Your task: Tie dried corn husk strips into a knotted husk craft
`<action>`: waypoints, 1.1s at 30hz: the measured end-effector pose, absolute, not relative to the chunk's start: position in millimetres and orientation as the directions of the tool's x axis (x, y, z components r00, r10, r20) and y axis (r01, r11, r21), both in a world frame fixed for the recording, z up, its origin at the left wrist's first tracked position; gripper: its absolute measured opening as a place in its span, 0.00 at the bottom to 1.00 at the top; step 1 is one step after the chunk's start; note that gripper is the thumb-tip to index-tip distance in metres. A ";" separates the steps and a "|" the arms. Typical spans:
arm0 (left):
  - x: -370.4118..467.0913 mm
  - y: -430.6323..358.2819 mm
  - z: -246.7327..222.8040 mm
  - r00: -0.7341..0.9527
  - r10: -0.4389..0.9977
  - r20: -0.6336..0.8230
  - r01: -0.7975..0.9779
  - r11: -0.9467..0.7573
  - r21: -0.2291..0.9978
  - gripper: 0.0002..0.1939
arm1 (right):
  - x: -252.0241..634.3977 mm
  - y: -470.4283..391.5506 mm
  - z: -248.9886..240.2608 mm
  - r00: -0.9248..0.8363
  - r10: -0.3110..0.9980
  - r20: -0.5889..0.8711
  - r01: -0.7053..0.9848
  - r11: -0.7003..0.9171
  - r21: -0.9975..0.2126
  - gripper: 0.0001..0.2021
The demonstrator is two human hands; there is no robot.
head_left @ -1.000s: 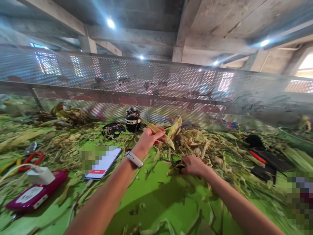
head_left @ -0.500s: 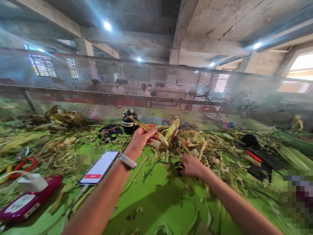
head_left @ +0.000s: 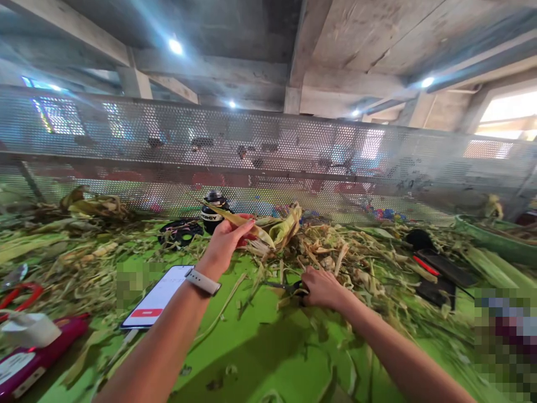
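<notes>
My left hand [head_left: 229, 242], with a pale watch band on the wrist, pinches several dry corn husks [head_left: 263, 236] between thumb and fingers, above the green tabletop [head_left: 251, 347]. One husk leaf points up and left past the hand, while a broader curled piece spreads to the right. Lower and to the right, my right hand [head_left: 321, 288] is closed around the dark handles of a pair of scissors [head_left: 293, 286] lying low at the table. The blades point left and are partly lost among husk scraps. Loose shredded husks [head_left: 331, 249] lie just beyond this hand.
A phone [head_left: 157, 299] on a cable and a purple power strip [head_left: 54, 350] lie at left, near red-handled scissors [head_left: 25, 296]. A black jar [head_left: 213, 212] stands behind. At right are a black device [head_left: 444, 268] and a green basket [head_left: 495, 238]. A perforated metal screen [head_left: 268, 151] runs across the back.
The whole view has shifted slightly, so both hands and the table things appear a little further left. Both hands keep their holds on the husks and the scissors.
</notes>
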State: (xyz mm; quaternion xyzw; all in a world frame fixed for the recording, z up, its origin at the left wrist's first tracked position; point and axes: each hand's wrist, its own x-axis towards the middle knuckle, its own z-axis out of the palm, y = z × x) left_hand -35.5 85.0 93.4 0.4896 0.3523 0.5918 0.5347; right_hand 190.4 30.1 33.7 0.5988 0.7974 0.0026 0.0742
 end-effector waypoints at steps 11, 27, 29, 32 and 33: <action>-29.6 83.7 88.6 0.078 0.981 0.180 -0.216 -0.159 0.963 0.15 | 186.0 22.9 42.1 -0.283 0.948 -0.148 0.948 0.300 0.109 0.17; -21.4 81.5 84.1 0.083 0.984 0.158 -0.196 -0.139 0.971 0.19 | 209.5 28.7 60.6 -0.295 0.947 -0.126 0.954 0.299 0.015 0.10; -19.4 80.6 83.0 0.074 0.986 0.152 -0.205 -0.134 0.970 0.19 | 218.8 29.9 67.7 -0.293 0.951 -0.102 0.956 0.292 -0.019 0.10; -16.4 82.6 77.7 0.095 0.987 0.130 -0.214 -0.107 0.971 0.21 | 232.6 33.8 76.1 -0.284 0.956 -0.071 0.957 0.279 -0.074 0.09; -15.4 84.3 75.2 0.097 0.986 0.136 -0.219 -0.112 0.969 0.21 | 236.3 35.5 77.8 -0.282 0.958 -0.058 0.957 0.276 -0.092 0.09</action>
